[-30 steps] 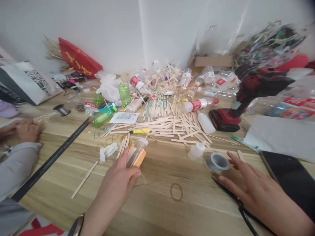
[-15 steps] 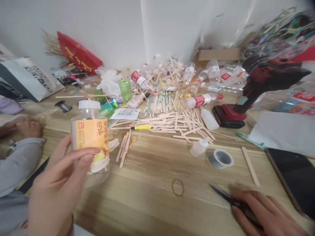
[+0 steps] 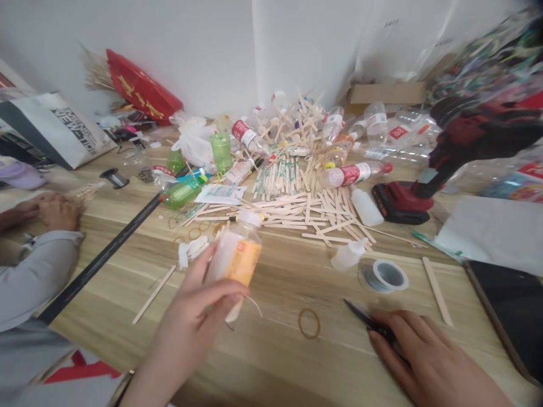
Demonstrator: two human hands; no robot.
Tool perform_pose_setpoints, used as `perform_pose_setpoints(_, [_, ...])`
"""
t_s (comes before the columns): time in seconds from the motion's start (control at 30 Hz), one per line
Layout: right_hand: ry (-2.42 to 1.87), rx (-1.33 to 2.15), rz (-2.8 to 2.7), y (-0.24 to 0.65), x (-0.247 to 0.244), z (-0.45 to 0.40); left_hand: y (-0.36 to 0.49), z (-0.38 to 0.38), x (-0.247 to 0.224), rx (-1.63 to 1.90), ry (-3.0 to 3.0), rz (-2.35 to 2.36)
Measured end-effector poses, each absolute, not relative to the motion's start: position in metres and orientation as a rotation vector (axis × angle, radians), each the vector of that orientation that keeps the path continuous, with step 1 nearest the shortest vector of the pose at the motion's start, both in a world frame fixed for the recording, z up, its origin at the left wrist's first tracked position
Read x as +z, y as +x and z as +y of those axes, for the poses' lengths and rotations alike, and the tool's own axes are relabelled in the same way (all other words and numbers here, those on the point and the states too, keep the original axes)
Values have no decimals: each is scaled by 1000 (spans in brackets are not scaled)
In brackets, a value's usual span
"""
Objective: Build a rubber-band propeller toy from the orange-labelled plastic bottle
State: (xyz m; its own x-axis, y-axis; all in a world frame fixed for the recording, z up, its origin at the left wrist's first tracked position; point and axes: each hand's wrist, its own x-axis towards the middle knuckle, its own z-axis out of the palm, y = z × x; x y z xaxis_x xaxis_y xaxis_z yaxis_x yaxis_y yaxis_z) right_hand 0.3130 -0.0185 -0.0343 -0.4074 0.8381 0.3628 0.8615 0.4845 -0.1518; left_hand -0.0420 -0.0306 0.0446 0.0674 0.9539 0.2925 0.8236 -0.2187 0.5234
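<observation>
My left hand is closed around a clear plastic bottle with an orange label and a whitish cap. The bottle leans to the right above the table, and a thin pale strand sticks out by my thumb. At the lower right, my right hand lies palm down with its fingers curled over a dark pointed tool, which looks like scissors. Its handle is mostly hidden under the fingers. A rubber band lies on the table between my hands.
Wooden craft sticks and plastic bottles pile up at the back. Farther right are a dropper bottle, a wire spool, a cordless drill and a phone. Another person's sleeve rests at left.
My left hand has moved right with the bottle, which has gone from upright to tilted. The dark tool has shifted left and away from me under my right hand.
</observation>
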Motion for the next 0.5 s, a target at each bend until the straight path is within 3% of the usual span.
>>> perform_pose_setpoints(0.23, [-1421,-295,-2533,305,-36,-24,-16,-14,29,504,2255,1660])
perform_pose_setpoints(0.5, [-1505,-266,-2514,302,-33,-28,-21,3,23,591,2521,1680])
